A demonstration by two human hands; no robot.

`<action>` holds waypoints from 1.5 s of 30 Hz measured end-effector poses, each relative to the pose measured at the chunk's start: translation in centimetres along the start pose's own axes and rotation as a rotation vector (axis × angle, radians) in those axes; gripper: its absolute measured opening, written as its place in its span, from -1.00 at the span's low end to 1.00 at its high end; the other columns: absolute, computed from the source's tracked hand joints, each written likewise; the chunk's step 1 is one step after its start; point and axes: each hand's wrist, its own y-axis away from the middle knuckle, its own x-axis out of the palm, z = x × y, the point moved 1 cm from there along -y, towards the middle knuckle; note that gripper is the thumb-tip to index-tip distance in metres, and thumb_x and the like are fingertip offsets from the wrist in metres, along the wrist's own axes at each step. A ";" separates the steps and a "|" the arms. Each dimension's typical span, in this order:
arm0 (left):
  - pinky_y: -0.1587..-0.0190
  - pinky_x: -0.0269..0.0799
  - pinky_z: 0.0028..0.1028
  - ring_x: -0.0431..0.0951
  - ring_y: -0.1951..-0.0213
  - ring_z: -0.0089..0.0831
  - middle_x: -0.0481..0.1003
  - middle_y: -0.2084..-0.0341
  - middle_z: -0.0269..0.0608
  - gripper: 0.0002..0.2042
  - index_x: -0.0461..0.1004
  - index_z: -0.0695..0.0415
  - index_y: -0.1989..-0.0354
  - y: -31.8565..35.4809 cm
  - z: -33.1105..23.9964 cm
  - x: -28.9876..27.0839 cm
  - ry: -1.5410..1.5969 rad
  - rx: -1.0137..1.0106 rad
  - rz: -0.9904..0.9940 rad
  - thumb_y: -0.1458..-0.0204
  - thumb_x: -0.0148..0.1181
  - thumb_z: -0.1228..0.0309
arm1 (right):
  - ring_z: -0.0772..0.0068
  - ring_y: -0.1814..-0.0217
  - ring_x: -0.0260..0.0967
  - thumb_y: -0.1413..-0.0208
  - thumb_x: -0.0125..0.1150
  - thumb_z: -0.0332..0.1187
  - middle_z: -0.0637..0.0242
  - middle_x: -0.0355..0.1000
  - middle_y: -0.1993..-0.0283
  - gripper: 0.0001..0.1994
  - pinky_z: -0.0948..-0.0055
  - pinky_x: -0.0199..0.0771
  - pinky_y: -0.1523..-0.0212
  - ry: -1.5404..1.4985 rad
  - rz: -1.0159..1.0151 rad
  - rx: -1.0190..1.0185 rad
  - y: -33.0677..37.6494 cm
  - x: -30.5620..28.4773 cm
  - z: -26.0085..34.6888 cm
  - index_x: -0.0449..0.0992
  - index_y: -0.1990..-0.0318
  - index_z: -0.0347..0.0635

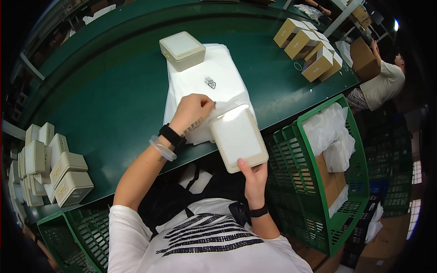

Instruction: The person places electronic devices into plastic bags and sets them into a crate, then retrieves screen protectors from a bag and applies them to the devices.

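Observation:
My right hand (254,175) grips the lower end of a cream box (240,141) with a white top panel, thumb on top. The box is tilted over the table's near edge, and light glares off its upper end. My left hand (195,111) is closed in a pinch on the thin edge of a white plastic bag (230,103), just beyond the box. Beneath lies a stack of flat white plastic bags (223,63), with a dark printed mark on the top one. Another cream box (182,48) rests on the stack's far left corner.
Several cream boxes (70,166) are piled on the green table (114,95) at left. Several tan boxes (302,43) stand at far right. Green crates flank me; the right crate (318,182) holds white bagged items (330,132). Beyond it, another person (384,82) handles a brown carton (364,59).

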 end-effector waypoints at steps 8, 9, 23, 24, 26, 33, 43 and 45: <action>0.44 0.36 -0.55 0.47 0.53 -0.46 0.52 0.52 -0.19 -0.88 0.57 0.24 0.29 1.8 -2.0 -1.9 -0.015 0.430 -0.244 -0.02 0.16 0.50 | 0.30 0.11 0.44 0.18 0.39 -0.39 0.11 0.40 0.04 -0.31 0.43 0.45 0.09 0.752 0.222 -0.474 -2.0 0.5 7.0 0.21 -0.14 -0.37; 0.44 0.36 -0.55 0.47 0.53 -0.46 0.52 0.52 -0.19 -0.88 0.57 0.24 0.29 2.0 -1.9 -2.0 -0.017 0.432 -0.244 -0.02 0.16 0.50 | 0.30 0.11 0.44 0.18 0.39 -0.39 0.11 0.40 0.04 -0.31 0.43 0.45 0.09 0.751 0.221 -0.475 -2.7 0.6 8.1 0.21 -0.14 -0.37; 0.47 0.36 -0.48 0.47 0.54 -0.35 0.47 0.56 -0.15 -0.89 0.57 0.24 0.32 3.3 -1.5 -2.6 0.081 0.449 -0.250 0.00 0.17 0.53 | 0.35 0.04 0.41 -0.05 0.23 -0.31 0.16 0.39 0.04 -0.53 0.38 0.48 0.07 -0.317 0.331 0.646 -8.6 -0.5 4.5 0.29 -0.10 -0.27; 0.47 0.37 -0.48 0.47 0.54 -0.35 0.47 0.56 -0.15 -0.89 0.57 0.24 0.32 3.3 -1.7 -2.2 0.124 0.428 -0.259 0.00 0.17 0.53 | 0.37 0.01 0.40 -0.09 0.19 -0.29 0.16 0.38 0.03 -0.53 0.36 0.48 0.06 -0.508 0.276 0.663 -7.5 0.1 3.7 0.27 -0.12 -0.26; 0.48 0.35 -0.50 0.45 0.55 -0.39 0.46 0.57 -0.16 -0.89 0.58 0.23 0.31 3.3 -2.2 -1.4 0.138 0.483 -0.283 0.01 0.18 0.53 | 0.37 0.00 0.39 -0.11 0.17 -0.27 0.17 0.37 0.01 -0.53 0.35 0.47 0.05 -0.306 0.282 0.408 -6.3 1.8 1.9 0.25 -0.13 -0.26; 0.51 0.32 -0.54 0.43 0.58 -0.45 0.45 0.60 -0.18 -0.87 0.58 0.22 0.29 5.2 -2.3 -0.8 0.094 0.704 -0.213 0.04 0.21 0.56 | 0.39 0.00 0.38 -0.17 0.11 -0.26 0.24 0.35 -0.02 -0.56 0.35 0.43 0.00 -0.265 0.204 0.285 -6.2 5.6 2.5 0.23 -0.13 -0.27; 0.44 0.38 -0.49 0.49 0.53 -0.37 0.46 0.61 -0.18 -0.89 0.56 0.22 0.34 12.1 -6.5 3.8 0.286 0.782 0.354 0.02 0.22 0.47 | 0.45 0.11 0.39 -0.13 0.16 -0.33 0.22 0.40 0.08 -0.65 0.48 0.41 0.09 0.167 0.136 -0.356 -4.8 5.2 1.2 0.33 -0.01 -0.32; 0.38 0.40 -0.48 0.50 0.48 -0.34 0.47 0.55 -0.18 -0.87 0.55 0.21 0.29 12.5 -7.2 2.4 0.371 0.643 0.510 0.02 0.22 0.47 | 0.45 0.11 0.38 -0.14 0.15 -0.33 0.22 0.40 0.08 -0.67 0.48 0.40 0.10 0.227 0.159 -0.346 -4.0 4.3 1.6 0.34 0.00 -0.30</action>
